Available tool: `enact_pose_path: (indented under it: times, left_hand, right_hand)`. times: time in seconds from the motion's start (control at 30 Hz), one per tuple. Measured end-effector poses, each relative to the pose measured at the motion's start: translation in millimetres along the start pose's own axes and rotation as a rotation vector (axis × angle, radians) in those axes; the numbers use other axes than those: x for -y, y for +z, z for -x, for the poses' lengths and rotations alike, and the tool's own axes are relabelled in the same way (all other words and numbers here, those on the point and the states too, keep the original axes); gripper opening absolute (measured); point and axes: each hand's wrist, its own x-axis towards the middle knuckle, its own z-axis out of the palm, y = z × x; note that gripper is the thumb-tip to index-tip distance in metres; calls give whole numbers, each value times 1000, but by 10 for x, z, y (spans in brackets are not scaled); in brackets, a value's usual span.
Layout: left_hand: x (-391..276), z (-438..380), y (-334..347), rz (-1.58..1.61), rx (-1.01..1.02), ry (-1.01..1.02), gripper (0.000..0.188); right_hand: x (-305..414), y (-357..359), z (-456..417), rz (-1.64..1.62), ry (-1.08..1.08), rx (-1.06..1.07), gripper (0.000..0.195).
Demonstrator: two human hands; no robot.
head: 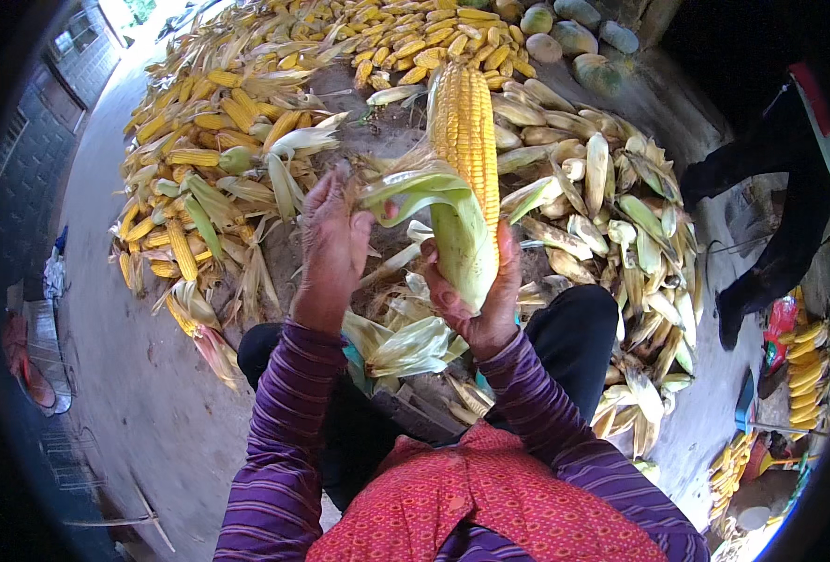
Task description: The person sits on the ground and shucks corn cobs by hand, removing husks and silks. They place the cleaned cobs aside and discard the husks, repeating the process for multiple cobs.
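My right hand (493, 319) grips the base of a maize ear (465, 133), which stands upright with most of its yellow kernels bare. A green husk (460, 235) still wraps the lower part of this ear. One strip of it bends over to the left, along with some silk, to my left hand (332, 242), whose fingers are closed at the strip's end. Part of that grip is hidden. Below my hands, between my knees, lie loose pale husks (411, 349).
Husked yellow ears (183, 249) are heaped at the left and far side. Unhusked ears (597, 175) form a pile at the right. Several pumpkins (575, 38) rest at the back right. Another person's dark-clothed leg (773, 246) is beyond the right pile. Yellow ears (804, 379) also lie at far right.
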Motion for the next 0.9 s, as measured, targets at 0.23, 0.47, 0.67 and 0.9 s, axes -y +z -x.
enact_pose_path:
  times: [0.23,0.47,0.67,0.9]
  left_hand:
    - [-62,-291,-182,384,295,-119,52]
    - [66,-146,48,-60,-62,-57,35]
    - [137,-154,-26,-106,-317,-63,32]
    - [239,-159,-88,-130,-332,-35,30]
  right_hand:
    - [-293,-191,49,233,83,-105,57]
    - [-405,-150,89,588,8,-187,51]
    - [-187,-1,55,928,51,-283,58]
    - [-148,-117,27,1106,65,-144,36]
